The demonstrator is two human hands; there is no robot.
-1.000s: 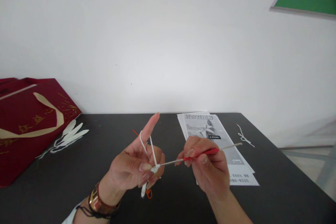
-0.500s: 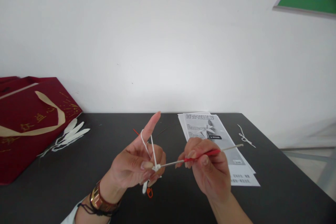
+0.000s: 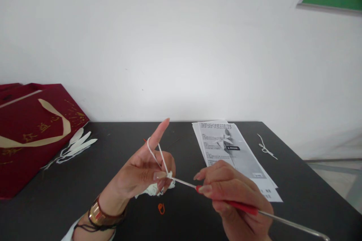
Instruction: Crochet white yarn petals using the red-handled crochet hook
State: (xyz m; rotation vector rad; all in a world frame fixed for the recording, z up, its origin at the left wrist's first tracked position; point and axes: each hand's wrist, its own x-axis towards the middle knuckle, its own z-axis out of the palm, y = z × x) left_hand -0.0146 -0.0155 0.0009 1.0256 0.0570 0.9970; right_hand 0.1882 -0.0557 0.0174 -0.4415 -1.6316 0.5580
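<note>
My left hand [image 3: 149, 169] pinches a small piece of white crochet work [image 3: 154, 189] between thumb and fingers. White yarn [image 3: 163, 158] loops round its raised index finger and runs down to the stitches. My right hand [image 3: 237, 196] grips a crochet hook [image 3: 243, 207] by its red handle. The near tip of the hook's metal shaft meets the white stitches at my left fingertips; its other metal end sticks out to the lower right. Part of the crochet work is hidden behind my left fingers. An orange stitch marker [image 3: 161, 208] lies on the table just below.
Printed sheets [image 3: 246, 158] lie at the back right of the black table [image 3: 113, 139]. A short knotted white string [image 3: 264, 148] is right of them. White petal-shaped crochet pieces [image 3: 80, 143] rest against a dark red gift bag [image 3: 34, 120] at left.
My right hand has moved down and right, tilting the hook so its far end points lower right. My left hand has turned slightly, and more of the white crochet work shows beneath it.
</note>
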